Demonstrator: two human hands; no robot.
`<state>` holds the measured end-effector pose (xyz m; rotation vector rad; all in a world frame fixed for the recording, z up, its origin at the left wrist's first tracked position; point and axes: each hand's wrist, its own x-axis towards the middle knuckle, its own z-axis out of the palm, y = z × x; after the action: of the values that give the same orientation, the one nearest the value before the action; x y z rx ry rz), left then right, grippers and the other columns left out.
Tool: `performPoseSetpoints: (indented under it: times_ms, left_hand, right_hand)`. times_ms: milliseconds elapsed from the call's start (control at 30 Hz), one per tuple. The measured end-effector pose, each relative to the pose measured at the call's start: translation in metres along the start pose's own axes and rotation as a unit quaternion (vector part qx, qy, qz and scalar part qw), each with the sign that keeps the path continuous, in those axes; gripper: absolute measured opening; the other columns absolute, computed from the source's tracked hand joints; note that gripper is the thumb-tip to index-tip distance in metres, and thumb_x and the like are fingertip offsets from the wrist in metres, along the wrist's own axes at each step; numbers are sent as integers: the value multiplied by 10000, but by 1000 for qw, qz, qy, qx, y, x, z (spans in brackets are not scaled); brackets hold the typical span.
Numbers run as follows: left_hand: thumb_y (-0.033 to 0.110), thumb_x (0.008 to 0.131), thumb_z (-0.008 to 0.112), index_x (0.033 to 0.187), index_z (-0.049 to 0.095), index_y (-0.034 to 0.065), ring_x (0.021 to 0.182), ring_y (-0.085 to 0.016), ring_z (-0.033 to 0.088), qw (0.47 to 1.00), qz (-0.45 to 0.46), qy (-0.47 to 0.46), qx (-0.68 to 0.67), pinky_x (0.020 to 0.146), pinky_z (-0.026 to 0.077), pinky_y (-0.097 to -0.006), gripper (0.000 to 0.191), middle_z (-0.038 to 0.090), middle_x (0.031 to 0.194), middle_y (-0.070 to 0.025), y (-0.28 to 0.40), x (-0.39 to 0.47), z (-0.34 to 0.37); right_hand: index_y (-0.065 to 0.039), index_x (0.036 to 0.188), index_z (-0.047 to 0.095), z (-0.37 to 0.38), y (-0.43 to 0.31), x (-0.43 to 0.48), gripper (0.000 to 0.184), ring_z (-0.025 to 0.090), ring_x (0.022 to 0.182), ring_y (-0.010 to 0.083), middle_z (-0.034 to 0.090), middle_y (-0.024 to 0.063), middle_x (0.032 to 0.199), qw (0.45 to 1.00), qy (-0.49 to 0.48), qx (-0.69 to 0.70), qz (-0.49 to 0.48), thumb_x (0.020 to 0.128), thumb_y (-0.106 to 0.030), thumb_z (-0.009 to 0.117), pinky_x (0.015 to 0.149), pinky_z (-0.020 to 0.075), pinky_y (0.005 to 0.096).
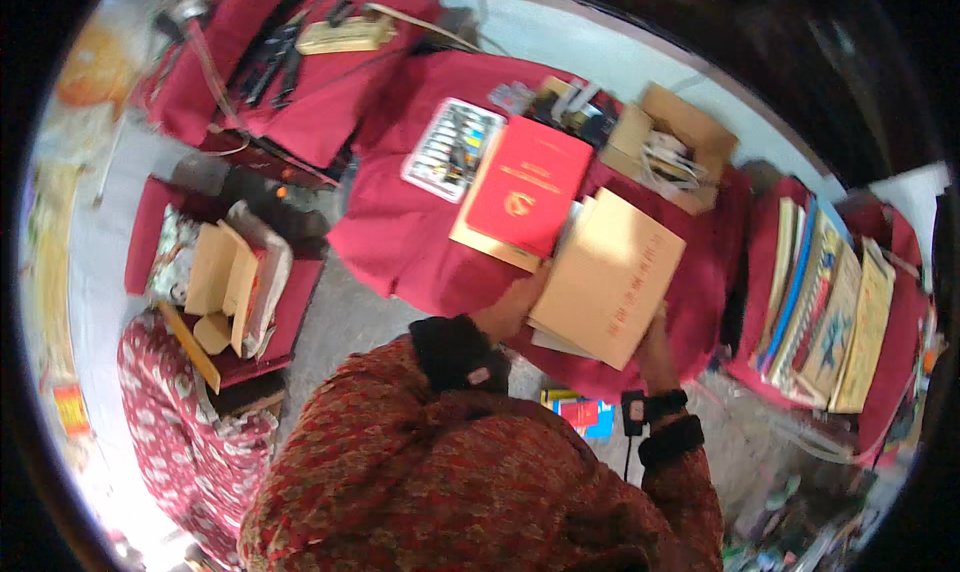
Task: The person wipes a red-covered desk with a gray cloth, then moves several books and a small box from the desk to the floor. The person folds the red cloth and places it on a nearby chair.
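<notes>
A stack of brown kraft-paper document envelopes (607, 276) lies tilted over the red cloth of the table (420, 253), its top one printed with a row of red characters. My left hand (517, 306) grips its left edge, the fingertips partly hidden by the paper. At the lower right edge my right hand (655, 347) holds the same stack, with some fingers out of sight underneath. White sheets stick out from below the envelopes. Just beyond my left hand, a red folder (529, 186) with a gold emblem and writing rests on another kraft envelope (491, 246).
Behind the folder are a white tray of small parts (454, 148) and an open cardboard box with cables (682, 148). Books (817, 309) stand on the right chair. Another open carton (225, 279) sits on the left chair, beside a person in a patterned sleeve (161, 399).
</notes>
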<state>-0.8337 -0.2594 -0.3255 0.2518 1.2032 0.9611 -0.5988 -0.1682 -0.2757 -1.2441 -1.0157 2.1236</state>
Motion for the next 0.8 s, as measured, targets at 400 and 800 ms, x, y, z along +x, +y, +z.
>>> performPoseSetpoints:
  times_ms: [400,800]
  left_hand:
    - [479,941,430,1318,449,115,1080,-153,543,975,22,-47,-217,901,462,-331,524,559,1214,-40,30,-26,21]
    - [496,934,429,1296,471,111,1051,-187,570,970,-67,-84,-219,862,494,-353,530,572,1204,-49,27,-3,4]
  right_hand:
    - [-131,1263,451,12,-9,-15,611,498,1057,157,517,29,1207,999,-23,-3,32,908,-616,341,862,425,344]
    - [4,1382,262,14,5,-8,727,493,1141,205,471,128,1286,997,-22,-66,-39,805,-243,627,937,410,341]
